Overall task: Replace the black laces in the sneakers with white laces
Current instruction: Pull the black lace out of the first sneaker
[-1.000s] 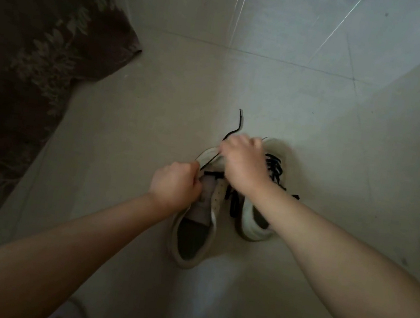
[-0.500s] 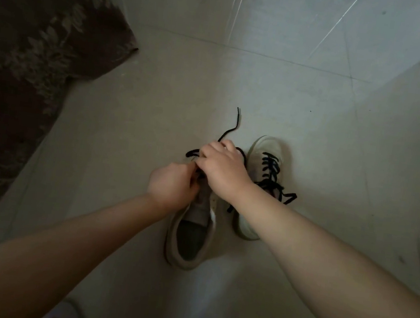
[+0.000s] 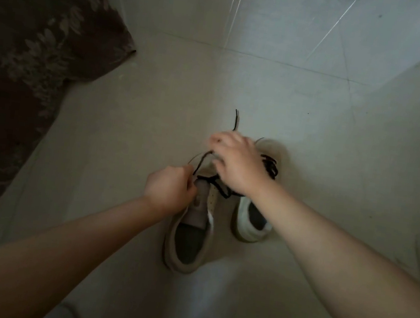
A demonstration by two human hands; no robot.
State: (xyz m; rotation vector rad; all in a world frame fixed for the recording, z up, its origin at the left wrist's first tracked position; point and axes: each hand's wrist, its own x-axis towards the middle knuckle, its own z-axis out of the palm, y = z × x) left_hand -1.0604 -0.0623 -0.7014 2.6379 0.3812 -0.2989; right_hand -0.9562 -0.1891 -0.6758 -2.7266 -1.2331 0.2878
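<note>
Forearms reaching in from six o'clock, over pale tile. Nearest, at the middle of view: left sneaker point(image 3: 189, 238), heel toward six, upper eyelets already bare, tongue exposed. Just past its collar, left hand point(image 3: 169, 193) curled tight, seemingly pinching a strand of the black lace point(image 3: 201, 163) at the tongue. Toward one o'clock of that, right hand point(image 3: 235, 162) closed round the same lace, drawing it up and away; loose end poking out beyond the knuckles toward twelve. Beside it at three o'clock, touching or nearly so: right sneaker point(image 3: 251, 225), black lacing point(image 3: 270, 166) intact. Farther off at ten o'clock, dark patterned rug point(image 3: 38, 56). White laces nowhere in view. Judged as mid-unlacing of the first shoe; next called for: pull clear through the remaining lower eyelets, shoe braced against lifting.
</note>
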